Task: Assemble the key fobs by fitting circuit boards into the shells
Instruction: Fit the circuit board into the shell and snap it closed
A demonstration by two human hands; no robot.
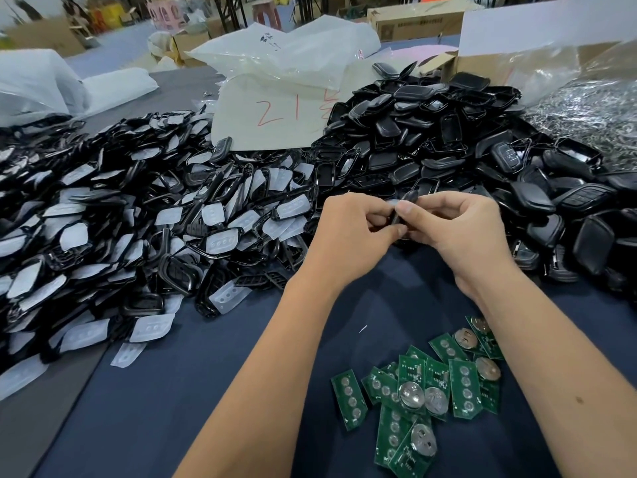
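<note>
between heaped shell frames and black covers: left hand, right hand both pinching one key fob shell; circuit boards nearby.

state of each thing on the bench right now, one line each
left hand: pinching the key fob shell
right hand: pinching the same shell from the other side
key fob shell: held edge-on above the table, contents hidden
circuit boards: loose, overlapping on the blue cloth
frames with white pads: heaped at left
black shells: heaped at right
plastic bag: crumpled
</note>
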